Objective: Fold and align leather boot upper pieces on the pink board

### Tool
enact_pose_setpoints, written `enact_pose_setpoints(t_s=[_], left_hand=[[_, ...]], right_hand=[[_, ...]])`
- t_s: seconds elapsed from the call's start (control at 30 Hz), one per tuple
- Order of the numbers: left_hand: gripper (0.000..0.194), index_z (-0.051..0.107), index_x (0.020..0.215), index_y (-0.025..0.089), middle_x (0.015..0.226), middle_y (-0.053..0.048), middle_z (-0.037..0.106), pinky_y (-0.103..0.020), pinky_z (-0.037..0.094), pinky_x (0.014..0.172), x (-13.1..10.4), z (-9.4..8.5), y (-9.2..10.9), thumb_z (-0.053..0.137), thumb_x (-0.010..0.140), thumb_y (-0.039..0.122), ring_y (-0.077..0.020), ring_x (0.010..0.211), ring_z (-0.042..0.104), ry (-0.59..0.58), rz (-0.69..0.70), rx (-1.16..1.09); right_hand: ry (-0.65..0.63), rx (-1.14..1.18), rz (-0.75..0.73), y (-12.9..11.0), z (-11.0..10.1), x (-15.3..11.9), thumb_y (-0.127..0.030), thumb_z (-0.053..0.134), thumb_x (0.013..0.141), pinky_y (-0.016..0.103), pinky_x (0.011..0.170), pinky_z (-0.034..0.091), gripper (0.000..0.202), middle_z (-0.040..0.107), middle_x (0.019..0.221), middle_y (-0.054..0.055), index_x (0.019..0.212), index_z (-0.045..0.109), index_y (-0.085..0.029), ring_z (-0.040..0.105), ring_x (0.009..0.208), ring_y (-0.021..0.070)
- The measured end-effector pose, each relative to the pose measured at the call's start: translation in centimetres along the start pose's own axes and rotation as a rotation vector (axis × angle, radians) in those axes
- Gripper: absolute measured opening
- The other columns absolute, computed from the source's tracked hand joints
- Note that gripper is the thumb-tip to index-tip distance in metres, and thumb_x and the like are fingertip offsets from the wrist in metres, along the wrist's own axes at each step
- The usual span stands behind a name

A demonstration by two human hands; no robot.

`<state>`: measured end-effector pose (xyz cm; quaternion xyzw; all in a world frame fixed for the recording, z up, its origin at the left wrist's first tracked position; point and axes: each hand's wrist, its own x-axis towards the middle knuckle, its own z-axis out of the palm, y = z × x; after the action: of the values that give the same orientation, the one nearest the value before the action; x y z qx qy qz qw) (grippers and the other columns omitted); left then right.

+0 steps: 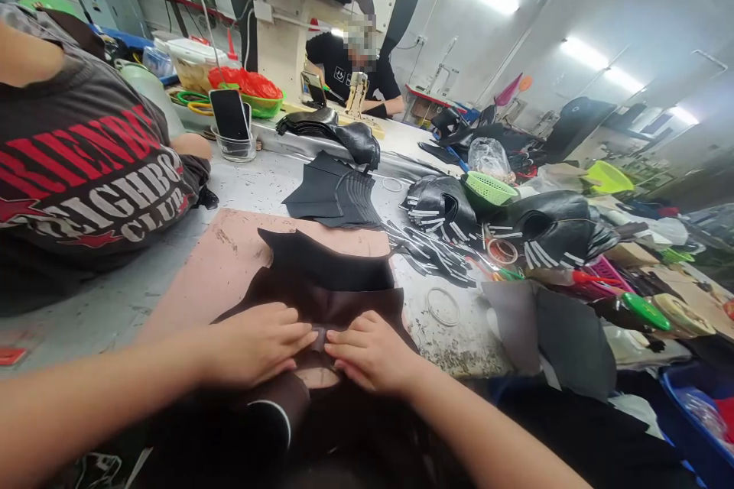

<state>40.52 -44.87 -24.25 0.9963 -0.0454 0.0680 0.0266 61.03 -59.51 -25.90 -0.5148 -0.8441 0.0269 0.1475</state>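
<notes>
A dark brown leather-like piece lies in front of me, partly on a pink board. My left hand is closed on its near part, fingertips together by a small tab. From the other side, my right hand grips the same piece, its fingertips a little apart from the left ones. The thumbs are partly hidden under the fingers and material. Just beyond the brown piece lies a black piece. A rolled dark part with a white edge hangs below my left hand.
Stacked black pieces, white-tipped strips and a tape ring lie beyond and to the right. A phone stands in a clear holder. One person is close on the left; another sits behind a sewing machine.
</notes>
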Motion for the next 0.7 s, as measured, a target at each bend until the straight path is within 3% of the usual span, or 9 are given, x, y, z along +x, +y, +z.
enact_pose_setpoints(t_s=[0.1, 0.2, 0.3, 0.43, 0.6, 0.7], left_hand=[[0.045, 0.048, 0.127, 0.024, 0.127, 0.003, 0.056, -0.027, 0.035, 0.094, -0.3, 0.1, -1.3, 0.015, 0.096, 0.029, -0.0139, 0.113, 0.051, 0.003, 0.1, 0.02], [0.042, 0.04, 0.133, 0.021, 0.138, 0.001, 0.044, -0.027, 0.029, 0.1, -1.1, 1.3, -0.5, 0.028, 0.095, 0.033, -0.0141, 0.127, 0.039, 0.046, 0.058, 0.074], [0.045, 0.039, 0.134, 0.018, 0.134, -0.004, 0.049, -0.03, 0.025, 0.103, -1.5, 3.0, 2.3, 0.034, 0.093, 0.038, -0.0159, 0.124, 0.044, 0.129, -0.077, 0.16], [0.046, 0.046, 0.128, 0.016, 0.121, -0.007, 0.061, -0.039, 0.021, 0.104, -1.2, 4.9, 6.2, 0.022, 0.096, 0.038, -0.0189, 0.112, 0.055, 0.323, -0.306, 0.331], [0.045, 0.054, 0.119, 0.014, 0.121, -0.006, 0.06, -0.039, 0.031, 0.098, -1.5, 4.7, 6.6, 0.025, 0.096, 0.039, -0.0195, 0.109, 0.056, 0.312, -0.228, 0.374], [0.041, 0.052, 0.121, 0.015, 0.123, -0.004, 0.059, -0.035, 0.036, 0.098, -2.3, 4.5, 6.0, 0.036, 0.093, 0.04, -0.0177, 0.113, 0.054, 0.296, -0.145, 0.365]], right_hand=[[0.098, -0.004, -0.079, 0.9, 0.4, 0.4, -0.02, 0.042, 0.089, 0.032, 0.079, 0.041, 0.026, 0.068, 0.108, 0.003, 0.103, 0.063, -0.018, 0.057, 0.097, 0.0157], [0.142, 0.052, -0.015, 0.4, 0.8, 0.2, -0.018, 0.043, 0.089, 0.032, 0.088, 0.04, 0.025, 0.067, 0.111, 0.004, 0.105, 0.062, -0.018, 0.052, 0.111, 0.0152], [0.189, 0.14, 0.124, -1.2, 1.6, -0.1, -0.018, 0.046, 0.088, 0.034, 0.093, 0.041, 0.024, 0.067, 0.11, 0.004, 0.104, 0.063, -0.019, 0.053, 0.112, 0.0168], [0.276, 0.224, 0.311, -3.6, 2.6, -0.4, -0.013, 0.047, 0.085, 0.037, 0.092, 0.044, 0.025, 0.067, 0.109, 0.008, 0.102, 0.064, -0.019, 0.054, 0.112, 0.0185], [0.304, 0.329, 0.422, -3.8, 1.3, 0.5, -0.014, 0.048, 0.081, 0.032, 0.082, 0.049, 0.019, 0.07, 0.093, 0.006, 0.089, 0.065, -0.02, 0.062, 0.093, 0.0181], [0.346, 0.116, 0.491, -2.8, -0.1, 2.3, -0.017, 0.052, 0.078, 0.04, 0.086, 0.044, 0.035, 0.063, 0.108, 0.014, 0.113, 0.056, -0.012, 0.055, 0.101, 0.0244]])
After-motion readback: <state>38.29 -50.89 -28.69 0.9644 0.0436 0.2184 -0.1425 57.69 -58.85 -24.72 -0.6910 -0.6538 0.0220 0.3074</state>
